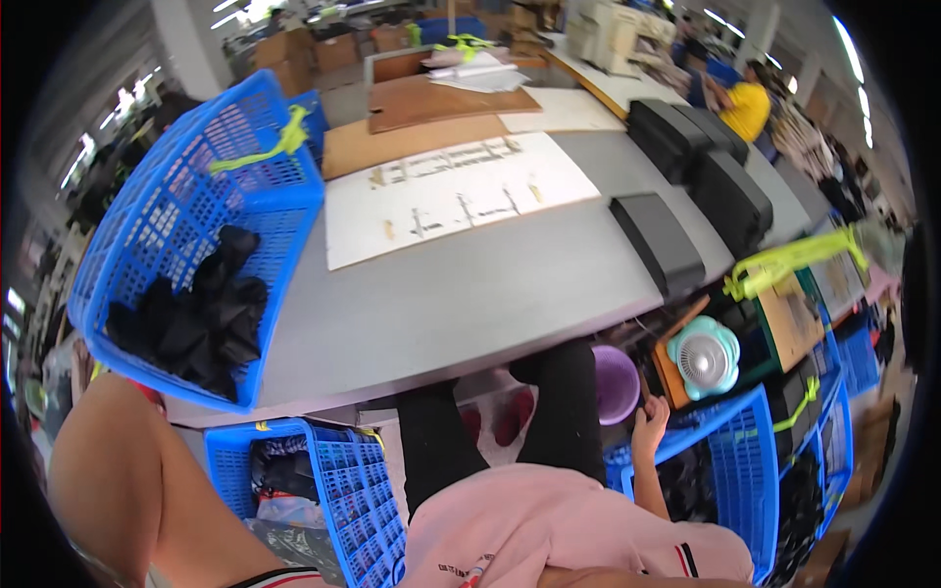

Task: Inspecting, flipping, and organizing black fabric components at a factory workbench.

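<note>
My right hand (650, 427) is low on the right, its fingers curled at the near end of a wooden stool or box edge (667, 377). What the fingers hold, if anything, is too small to make out. Just left of it is a purple bucket (616, 384). A teal fan with a white grille (704, 359) rests on the wood to its right. My left arm (118, 470) is bent at the lower left, beside a tilted blue basket (294, 260) with black cloth pieces (201, 314) in it. The left hand itself is out of sight.
A grey table (441, 304) spans the middle, bearing a white marked board (461, 196), brown boards (441, 98) and several black padded blocks (657, 240). Blue crates (358, 500) flank my legs. A person in yellow (747, 108) sits at the far right.
</note>
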The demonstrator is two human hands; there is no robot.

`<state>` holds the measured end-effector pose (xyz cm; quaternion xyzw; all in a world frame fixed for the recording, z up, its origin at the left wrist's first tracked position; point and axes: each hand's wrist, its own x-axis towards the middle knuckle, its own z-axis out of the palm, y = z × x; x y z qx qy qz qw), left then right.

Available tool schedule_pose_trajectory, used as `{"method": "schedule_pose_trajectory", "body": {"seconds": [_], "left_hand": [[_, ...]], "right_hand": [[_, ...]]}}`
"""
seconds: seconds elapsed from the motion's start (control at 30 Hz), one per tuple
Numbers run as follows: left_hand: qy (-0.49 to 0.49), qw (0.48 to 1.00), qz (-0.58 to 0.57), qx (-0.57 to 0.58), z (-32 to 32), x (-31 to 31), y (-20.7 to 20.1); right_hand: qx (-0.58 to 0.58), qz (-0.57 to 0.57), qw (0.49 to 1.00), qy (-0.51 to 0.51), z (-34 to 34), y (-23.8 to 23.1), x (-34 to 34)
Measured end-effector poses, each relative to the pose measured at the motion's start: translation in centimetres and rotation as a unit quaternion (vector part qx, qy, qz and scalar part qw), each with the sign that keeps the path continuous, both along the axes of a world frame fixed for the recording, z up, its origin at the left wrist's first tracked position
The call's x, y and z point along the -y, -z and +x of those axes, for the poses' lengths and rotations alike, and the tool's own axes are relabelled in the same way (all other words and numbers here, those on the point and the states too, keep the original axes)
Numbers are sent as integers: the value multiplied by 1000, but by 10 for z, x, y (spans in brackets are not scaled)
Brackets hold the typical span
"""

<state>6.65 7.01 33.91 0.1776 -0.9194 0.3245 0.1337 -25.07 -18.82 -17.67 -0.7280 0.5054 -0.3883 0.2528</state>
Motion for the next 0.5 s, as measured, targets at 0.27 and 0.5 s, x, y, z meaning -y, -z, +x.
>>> {"method": "schedule_pose_trajectory", "body": {"seconds": [0.27,0.5], "left_hand": [[-89,995,24,-42,57,-22,34],[-141,986,-13,-92,98,-30,62]], "right_hand": [[-22,69,992,-101,72,-39,-10],[-60,106,980,-156,119,-44,-17]]}}
